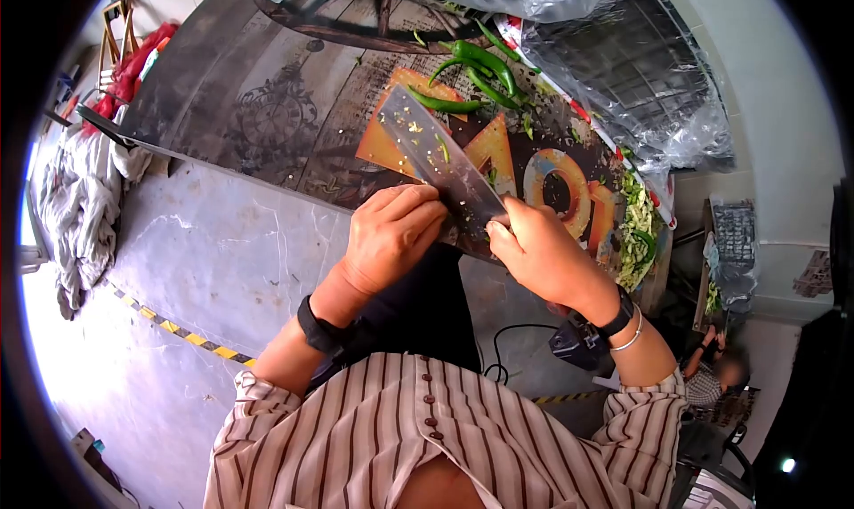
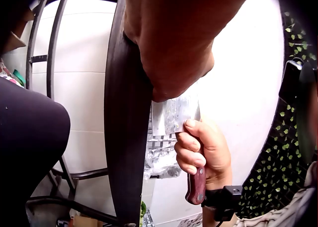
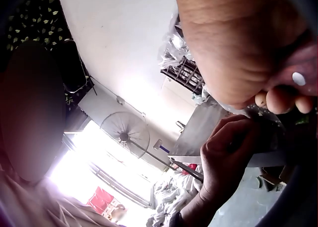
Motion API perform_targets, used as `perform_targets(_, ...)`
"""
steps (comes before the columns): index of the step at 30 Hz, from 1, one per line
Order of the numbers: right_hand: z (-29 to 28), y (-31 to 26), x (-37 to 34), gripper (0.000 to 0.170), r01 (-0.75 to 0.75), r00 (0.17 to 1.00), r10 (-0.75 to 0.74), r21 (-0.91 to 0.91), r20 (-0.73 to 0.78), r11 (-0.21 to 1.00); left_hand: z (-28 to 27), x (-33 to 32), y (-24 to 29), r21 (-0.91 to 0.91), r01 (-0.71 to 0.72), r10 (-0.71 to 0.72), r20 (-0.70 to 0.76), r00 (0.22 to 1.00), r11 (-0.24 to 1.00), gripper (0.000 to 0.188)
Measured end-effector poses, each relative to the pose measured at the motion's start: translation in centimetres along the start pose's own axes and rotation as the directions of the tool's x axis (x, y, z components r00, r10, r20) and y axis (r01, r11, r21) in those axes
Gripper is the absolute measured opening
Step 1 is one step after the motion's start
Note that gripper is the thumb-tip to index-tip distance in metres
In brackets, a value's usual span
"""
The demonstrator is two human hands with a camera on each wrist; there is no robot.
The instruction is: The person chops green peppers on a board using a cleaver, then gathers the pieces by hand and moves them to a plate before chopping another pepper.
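Head view: your right hand (image 1: 551,255) grips the cleaver (image 1: 445,160), its scrap-flecked blade extending forward of those fingers. Your left hand (image 1: 391,229) has its fingers curled beside the blade. Green chilies (image 1: 485,60) lie beyond your fingertips; judged light, firm, slick.

Left wrist view: your right fingers wrap the handle (image 2: 197,184), thumb on the blade. Judged stiff, fairly heavy; hold there, as the flat may be slippery.

Right wrist view: your left fingers fold inward; whether they pinch anything, you cannot tell.
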State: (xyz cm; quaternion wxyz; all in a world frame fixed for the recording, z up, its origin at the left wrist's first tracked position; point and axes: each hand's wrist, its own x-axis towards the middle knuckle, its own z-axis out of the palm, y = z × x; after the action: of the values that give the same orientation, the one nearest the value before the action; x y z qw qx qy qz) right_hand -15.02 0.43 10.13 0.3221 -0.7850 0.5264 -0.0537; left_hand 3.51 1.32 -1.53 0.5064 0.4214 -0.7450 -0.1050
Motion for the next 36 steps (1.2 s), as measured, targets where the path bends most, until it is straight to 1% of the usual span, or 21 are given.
perform_targets(2, -0.3, -0.3, 0.0, 0.022, -0.064, 0.997, 0.063, 0.031, 0.033, 0.997, -0.1, 0.1, -0.1, 0.006, -0.015, 0.015, 0.004, 1.0, 1.0, 0.019)
perform_targets(6, -0.2, -0.3, 0.3, 0.022, -0.05, 0.998, 0.048, 0.055, 0.038, 0.997, 0.0, 0.2, -0.1, -0.001, 0.003, -0.003, 0.005, 1.0, 1.0, 0.018)
perform_targets(8, -0.4, -0.6, 0.8, 0.022, -0.054, 0.996, 0.054, 0.01, 0.069, 0.998, 0.0, 0.2, -0.1, -0.005, 0.017, -0.017, 0.003, 1.0, 1.0, 0.018)
perform_targets(9, 0.0, -0.4, 0.9, 0.022, -0.066, 0.996, 0.065, 0.018, 0.067, 0.998, 0.0, 0.1, -0.1, -0.012, 0.016, -0.016, 0.016, 1.0, 1.0, 0.018)
perform_targets(11, 1.1, -0.3, 1.5, 0.021, 0.067, 0.997, -0.067, -0.02, -0.029, 0.998, 0.0, 0.2, 0.0, 0.005, 0.037, -0.037, 0.027, 0.999, 0.999, 0.016)
perform_targets(14, 1.0, -1.0, 3.5, 0.023, 0.037, 0.998, -0.038, -0.026, -0.047, 0.999, -0.1, 0.3, 0.0, -0.001, 0.024, -0.024, 0.036, 0.999, 1.0, 0.016)
perform_targets(15, 1.2, -0.6, 4.2, 0.025, 0.076, 0.994, -0.078, -0.029, -0.073, 0.997, -0.3, 0.3, -0.1, 0.014, 0.012, -0.012, 0.033, 0.999, 1.0, 0.016)
perform_targets(16, 1.4, -0.6, 4.2, 0.025, 0.095, 0.992, -0.098, -0.03, -0.082, 0.995, -0.5, 0.2, -0.3, -0.018, 0.01, -0.009, 0.048, 0.999, 1.0, 0.017)
perform_targets(17, 1.3, -0.6, 4.2, 0.025, 0.086, 0.992, -0.089, -0.038, -0.093, 0.996, -0.6, 0.3, -0.3, -0.052, 0.01, -0.007, 0.061, 0.998, 0.999, 0.017)
perform_targets(18, 1.2, -0.8, 4.2, 0.025, 0.073, 0.992, -0.077, -0.047, -0.102, 0.996, -0.9, 0.3, -0.4, -0.041, 0.001, 0.001, 0.051, 0.999, 0.999, 0.017)
perform_targets(21, 1.0, -1.1, 4.0, 0.026, 0.066, 0.994, -0.07, -0.045, -0.088, 0.997, -1.7, 0.4, -0.6, -0.032, 0.032, -0.034, -0.054, 0.998, 0.999, 0.022)
perform_targets(22, 1.1, -1.1, 4.0, 0.025, 0.056, 0.995, -0.059, -0.05, -0.077, 0.997, -1.8, 0.5, -0.6, -0.027, 0.028, -0.029, -0.059, 0.998, 0.999, 0.022)
perform_targets(24, 1.2, -1.1, 4.0, 0.026, 0.065, 0.994, -0.07, -0.058, -0.084, 0.996, -2.1, 0.7, -0.6, 0.003, 0.013, -0.013, -0.031, 0.999, 1.0, 0.022)
perform_targets(25, 1.2, -1.2, 4.0, 0.026, 0.065, 0.994, -0.07, -0.063, -0.088, 0.996, -2.1, 0.7, -0.8, 0.004, -0.013, 0.013, 0.015, 1.0, 1.0, 0.018)
perform_targets(29, 1.3, -1.1, 3.8, 0.026, 0.058, 0.991, -0.064, -0.053, -0.12, 0.997, -1.0, 0.5, -1.3, 0.042, -0.023, 0.021, 0.027, 0.999, 0.999, 0.014)
perform_targets(32, 1.2, -0.9, 3.9, 0.025, 0.015, 0.993, -0.016, -0.006, -0.116, 1.0, -0.9, 0.4, -1.5, 0.039, -0.016, 0.014, 0.05, 0.999, 0.999, 0.013)
perform_targets(34, 1.1, -0.4, 4.1, 0.025, 0.048, 0.98, -0.049, -0.011, -0.191, 0.999, -0.9, 0.5, -1.4, 0.028, -0.013, 0.012, 0.047, 0.999, 1.0, 0.013)
perform_targets(35, 1.3, 0.2, 4.3, 0.024, 0.072, 0.967, -0.08, -0.041, -0.241, 0.997, -1.0, 0.6, -1.4, 0.021, -0.009, 0.008, 0.044, 0.999, 1.0, 0.014)
perform_targets(36, 1.0, -0.1, 4.1, 0.024, 0.078, 0.968, -0.086, -0.045, -0.237, 0.996, -1.0, 0.7, -1.4, 0.025, -0.006, 0.005, 0.038, 0.999, 1.0, 0.014)
